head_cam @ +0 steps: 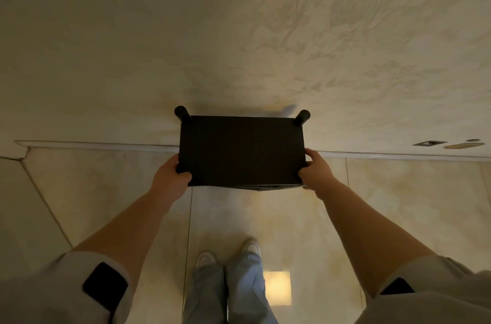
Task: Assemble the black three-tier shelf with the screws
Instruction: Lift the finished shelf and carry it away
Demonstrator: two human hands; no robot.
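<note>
**Black shelf held at both ends, against the wall**

Left sleeve [79, 289]: pale cloth, rolled above the elbow, with a black rectangular patch on it. Forearm bare.

Left hand [172, 172]: fingers curled round the near-left corner of the shelf [240, 149], thumb lying on the top panel's edge. Firm grip, nothing else held.

Shelf: seen from straight above. Top panel is a flat, matte black rectangle with square corners. Two round black posts stick up past the far corners, left post [182, 113] and right post [302, 117], both cylindrical with flat ends. Edges of lower tiers just show under the near edge; their contents cannot be seen. The shelf sits in front of the wall [239, 31], above the strip where wall meets floor. Whether its feet touch the floor cannot be told.

Right hand [316, 172]: fingers wrapped round the near-right corner, thumb on the panel's side edge. Grips the shelf only.

Right sleeve [425, 289]: same pale cloth, dark patch.

Wall: cream, marbled, veined pattern, smooth. Two small flat plates [429, 143] low at the far right.

Floor [106, 191]: glossy beige tiles with thin grout lines, one bright square reflection. Pale trousers and white shoes [228, 254] stand below the shelf.
</note>
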